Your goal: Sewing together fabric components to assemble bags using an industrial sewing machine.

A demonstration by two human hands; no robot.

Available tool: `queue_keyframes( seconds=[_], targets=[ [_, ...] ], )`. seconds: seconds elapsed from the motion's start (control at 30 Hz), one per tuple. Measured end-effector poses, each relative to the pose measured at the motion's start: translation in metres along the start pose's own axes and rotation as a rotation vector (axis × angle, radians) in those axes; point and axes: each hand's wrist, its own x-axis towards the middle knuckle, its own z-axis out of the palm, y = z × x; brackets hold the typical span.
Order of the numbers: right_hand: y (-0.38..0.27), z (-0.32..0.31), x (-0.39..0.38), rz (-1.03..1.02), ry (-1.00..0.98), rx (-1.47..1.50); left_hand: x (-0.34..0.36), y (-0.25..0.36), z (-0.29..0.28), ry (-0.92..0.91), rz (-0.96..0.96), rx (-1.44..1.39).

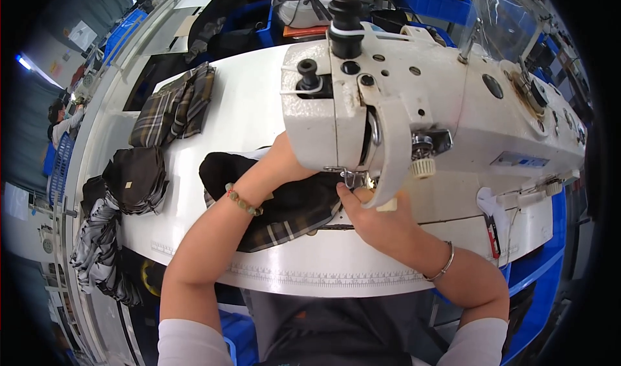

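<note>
A dark fabric piece with a plaid border (291,227) lies on the white sewing table, its right end under the presser foot (352,178) of a white sewing machine (349,114). My left hand (288,160) rests over the far part of the fabric; its fingers disappear behind the machine head. Close to the presser foot, my right hand (381,218) is closed, with fingertips at the fabric's right edge. Part of that hand is covered by the machine's curved lever. A small pale yellow piece (387,205) shows by its knuckles.
Folded plaid fabric (173,107) lies at the far left, with stacked dark pieces (136,180) nearer and a grey bundle (97,253) hanging over the edge. Red-handled thread snips (493,238) and a white scrap (490,204) lie at right. Blue bins (430,2) stand behind.
</note>
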Motion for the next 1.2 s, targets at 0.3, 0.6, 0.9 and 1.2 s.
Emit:
queue_keyframes(
  seconds=[0.3,0.6,0.9,1.2],
  targets=[
    [0.006,0.026,-0.007,0.083,0.069,0.18,-0.015,0.058,-0.062,0.14,-0.082,0.343],
    [-0.009,-0.001,0.008,-0.216,0.265,0.214,-0.065,0.101,-0.08,-0.203,0.023,0.374],
    [-0.023,-0.01,0.002,-0.265,0.135,0.034,-0.054,0.091,-0.077,0.053,0.092,0.395],
    [-0.02,-0.01,0.005,-0.17,0.062,-0.053,-0.051,0.094,-0.08,-0.021,-0.071,0.155]
  ],
)
